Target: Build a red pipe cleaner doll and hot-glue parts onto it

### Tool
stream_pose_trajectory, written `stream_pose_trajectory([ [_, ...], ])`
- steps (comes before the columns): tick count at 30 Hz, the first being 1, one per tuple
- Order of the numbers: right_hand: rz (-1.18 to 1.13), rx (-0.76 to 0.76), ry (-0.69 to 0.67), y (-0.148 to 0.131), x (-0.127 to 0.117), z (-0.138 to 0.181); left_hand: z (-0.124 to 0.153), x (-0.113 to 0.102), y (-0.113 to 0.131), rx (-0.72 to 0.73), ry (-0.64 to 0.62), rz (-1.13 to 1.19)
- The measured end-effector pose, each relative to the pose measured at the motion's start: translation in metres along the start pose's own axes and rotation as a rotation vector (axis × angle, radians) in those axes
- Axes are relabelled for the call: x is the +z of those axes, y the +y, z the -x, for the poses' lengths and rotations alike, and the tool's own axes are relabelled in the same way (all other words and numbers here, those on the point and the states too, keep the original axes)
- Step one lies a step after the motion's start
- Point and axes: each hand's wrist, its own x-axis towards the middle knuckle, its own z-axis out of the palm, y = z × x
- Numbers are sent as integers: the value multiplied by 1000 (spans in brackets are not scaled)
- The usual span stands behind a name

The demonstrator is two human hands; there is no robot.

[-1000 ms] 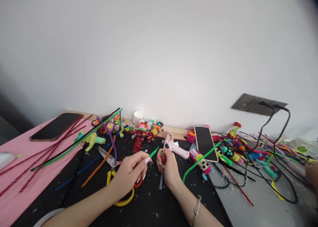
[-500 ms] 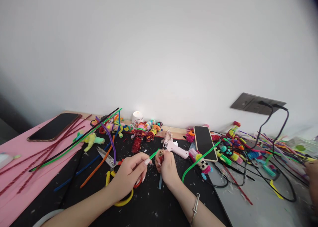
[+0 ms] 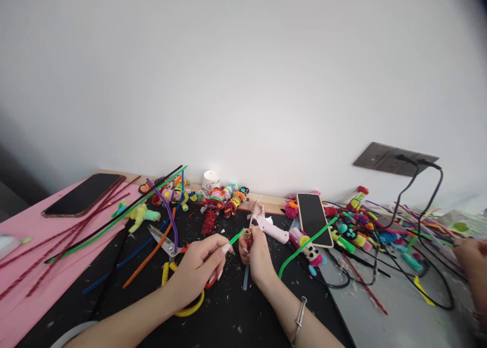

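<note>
My left hand point(image 3: 203, 267) pinches a short green pipe cleaner point(image 3: 236, 236) between thumb and forefinger, its tip pointing up and to the right. Closed around a small reddish lighter point(image 3: 248, 237) with a metal top is my right hand point(image 3: 262, 259); no flame can be made out. The pipe cleaner's tip is close to the lighter's top. Scissors point(image 3: 164, 242) with red handles lie beside and partly under my left hand, near a yellow pipe cleaner loop point(image 3: 192, 310). Just beyond my right hand rests a white glue gun point(image 3: 276, 231).
Pipe cleaner figures point(image 3: 224, 201) and a paper cup point(image 3: 210, 180) line the wall. Phones lie left point(image 3: 81, 196) and right point(image 3: 314, 218). Black cables point(image 3: 420, 221) run from the wall socket point(image 3: 391, 158) across loose pipe cleaners. Another person's hand point(image 3: 472, 259) is at the right edge.
My right thumb and fingers have shifted slightly on the lighter, showing more of it. The other person's hand has come farther into view. My left hand stays almost still.
</note>
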Motion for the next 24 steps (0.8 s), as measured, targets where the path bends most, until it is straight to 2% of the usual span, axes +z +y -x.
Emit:
stream_pose_trajectory([
  [24, 170, -45, -13, -5, 0, 5, 0, 1, -2, -6, 5, -3],
])
